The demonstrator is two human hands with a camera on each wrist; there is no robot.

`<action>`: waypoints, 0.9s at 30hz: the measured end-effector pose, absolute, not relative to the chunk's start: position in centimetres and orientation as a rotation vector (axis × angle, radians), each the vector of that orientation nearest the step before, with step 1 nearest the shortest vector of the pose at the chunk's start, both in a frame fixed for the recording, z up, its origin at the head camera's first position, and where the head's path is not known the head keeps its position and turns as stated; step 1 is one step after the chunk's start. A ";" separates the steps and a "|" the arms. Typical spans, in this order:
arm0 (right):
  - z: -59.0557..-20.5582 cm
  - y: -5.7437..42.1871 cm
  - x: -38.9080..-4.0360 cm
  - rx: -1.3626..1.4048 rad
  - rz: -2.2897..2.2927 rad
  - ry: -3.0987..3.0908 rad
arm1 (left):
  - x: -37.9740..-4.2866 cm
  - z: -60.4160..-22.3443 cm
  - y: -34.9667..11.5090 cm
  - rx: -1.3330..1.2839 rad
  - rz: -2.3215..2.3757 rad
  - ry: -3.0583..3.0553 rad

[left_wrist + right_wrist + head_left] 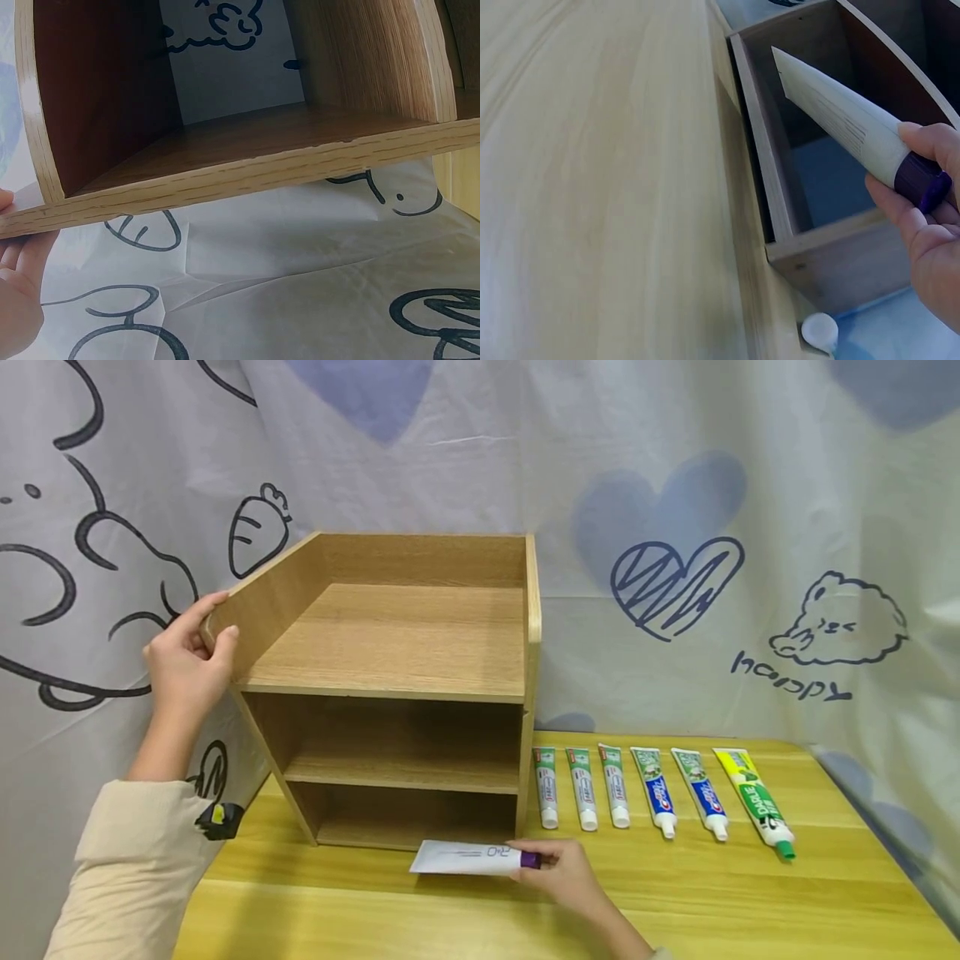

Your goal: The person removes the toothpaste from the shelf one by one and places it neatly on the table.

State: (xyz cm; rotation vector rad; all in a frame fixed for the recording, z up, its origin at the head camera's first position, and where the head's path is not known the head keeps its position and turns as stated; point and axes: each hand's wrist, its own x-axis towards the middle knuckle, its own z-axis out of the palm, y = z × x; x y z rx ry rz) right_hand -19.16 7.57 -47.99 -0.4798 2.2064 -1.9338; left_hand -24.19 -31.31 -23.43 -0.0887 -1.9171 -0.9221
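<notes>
My left hand [189, 660] grips the front upper edge of the left side panel of a wooden shelf unit [420, 693]; in the left wrist view its fingers [26, 262] wrap around that board. My right hand [562, 872] pinches a white toothpaste tube [465, 858] near its purple cap [530, 860]. The tube lies sideways in front of the lowest shelf opening, flat end toward the left. In the right wrist view the tube [840, 112] overlaps the bottom compartment, thumb on one side of the cap end and fingers on the other.
Right of the shelf unit, several toothpaste tubes [613, 785] lie in a row on the yellow wooden table [840, 893], caps toward me. The rightmost is a green and yellow tube [753, 802]. A printed curtain [465, 460] hangs behind and at the left.
</notes>
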 end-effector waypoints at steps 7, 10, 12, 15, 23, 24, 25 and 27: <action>-47.5 9.3 -19.1 -0.508 -1.914 2.251 | -24.1 -23.3 -31.4 -0.086 -0.896 -1.919; -47.3 10.0 -19.0 -0.508 -1.915 2.268 | -24.2 -23.4 -31.4 -0.089 -0.888 -1.920; -47.2 10.5 -19.0 -0.516 -1.915 2.274 | -24.2 -23.5 -31.5 -0.089 -0.882 -1.916; -47.1 11.2 -19.0 -0.539 -1.913 2.280 | -24.1 -23.5 -31.5 -0.088 -0.871 -1.914; -47.0 12.8 -18.9 -0.563 -1.895 2.293 | -24.2 -23.5 -31.5 -0.102 -0.869 -1.913; -46.9 13.0 -18.9 -0.574 -1.890 2.296 | -24.2 -23.5 -31.5 -0.105 -0.872 -1.913; -46.9 13.3 -18.8 -0.585 -1.885 2.303 | -24.2 -23.5 -31.4 -0.107 -0.879 -1.913; -46.8 13.8 -18.8 -0.595 -1.879 2.309 | -24.2 -23.5 -31.4 -0.108 -0.894 -1.912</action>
